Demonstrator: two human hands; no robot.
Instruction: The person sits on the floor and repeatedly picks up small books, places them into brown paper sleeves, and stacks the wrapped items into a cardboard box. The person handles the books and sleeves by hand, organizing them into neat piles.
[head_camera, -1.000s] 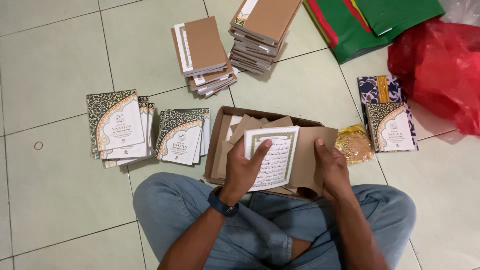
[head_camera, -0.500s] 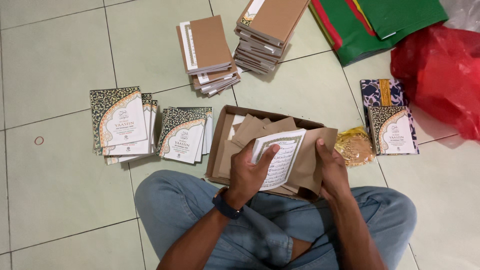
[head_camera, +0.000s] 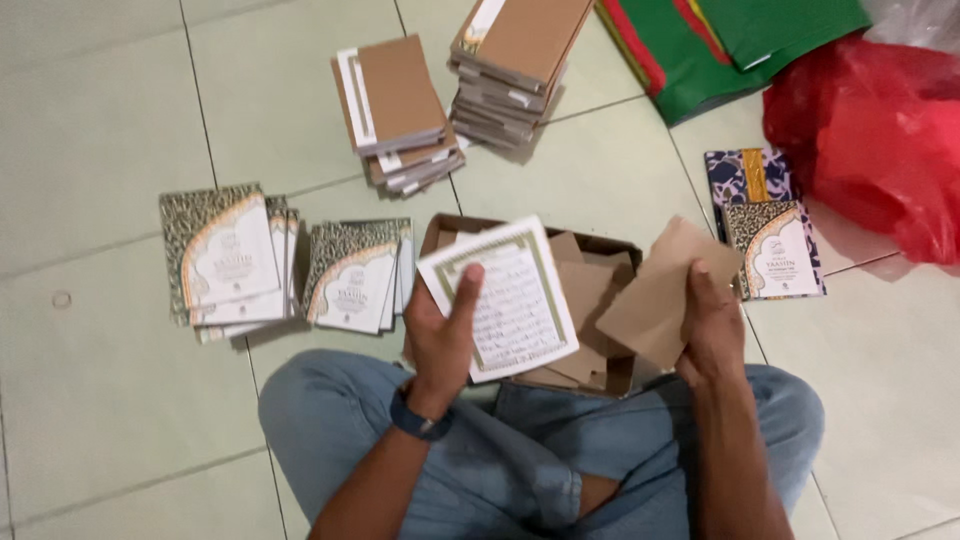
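My left hand (head_camera: 440, 335) grips a white booklet (head_camera: 510, 295) with a green-gold border and printed text, held tilted above an open cardboard box (head_camera: 600, 372) at my knees. My right hand (head_camera: 712, 325) holds a plain brown paper sleeve (head_camera: 655, 295) to the right of the booklet, apart from it. Inside the box lie several more brown sleeves (head_camera: 585, 285). I sit cross-legged on the tiled floor in blue jeans, with a dark watch on my left wrist.
Two fanned stacks of patterned booklets (head_camera: 225, 255) (head_camera: 358, 275) lie left of the box. Two piles of brown-sleeved booklets (head_camera: 395, 105) (head_camera: 520, 55) stand behind it. Two more booklets (head_camera: 770, 235) lie right, beside a red plastic bag (head_camera: 870, 140) and green fabric (head_camera: 740, 45).
The booklet and brown sleeve, held together over the box before, have come apart: my left hand lifted the booklet leftward and my right hand drew the sleeve off to the right.
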